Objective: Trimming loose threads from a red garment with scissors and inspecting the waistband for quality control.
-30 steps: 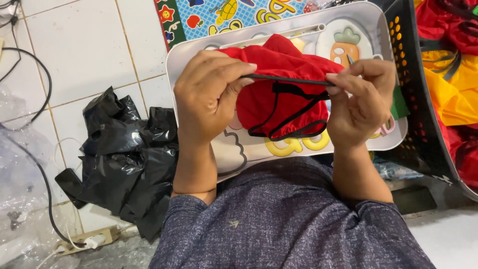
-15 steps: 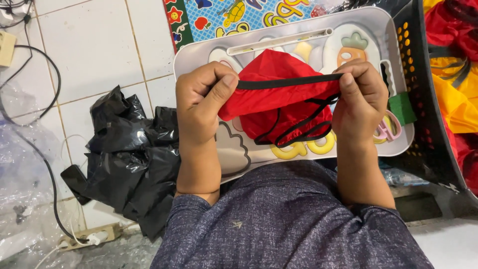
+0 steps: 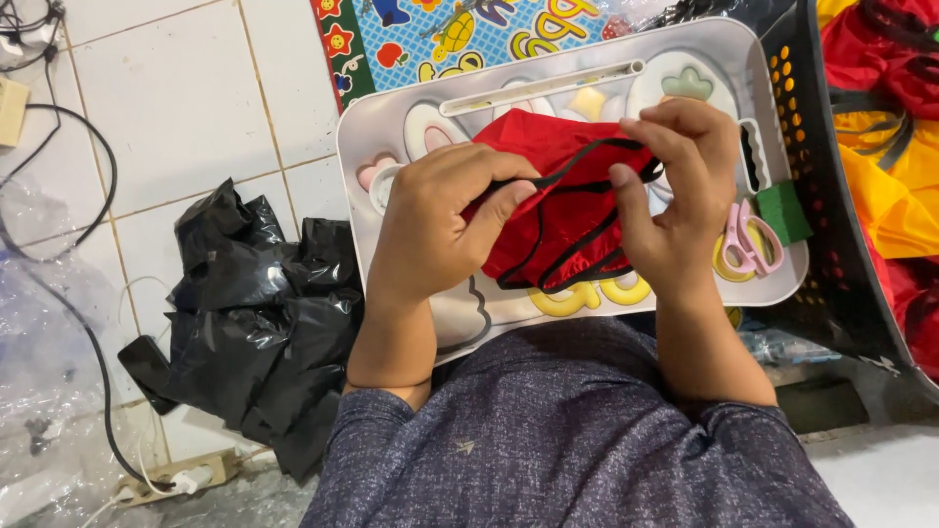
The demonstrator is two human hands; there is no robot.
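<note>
My left hand and my right hand both grip a small red cloth piece with black trim. They hold it just above a white lap tray printed with cartoon shapes. The black strap runs between my two thumbs, and a black loop hangs below the red cloth. Small pink scissors and a green block lie on the tray by my right hand.
A black plastic basket at the right holds red and yellow cloth. A crumpled black plastic bag lies on the white tiled floor at the left. Cables and a power strip are at far left. A colourful play mat lies beyond the tray.
My hands have moved closer together over the tray. The black strap, pulled straight before, now sags and the red cloth is bunched between my hands.
</note>
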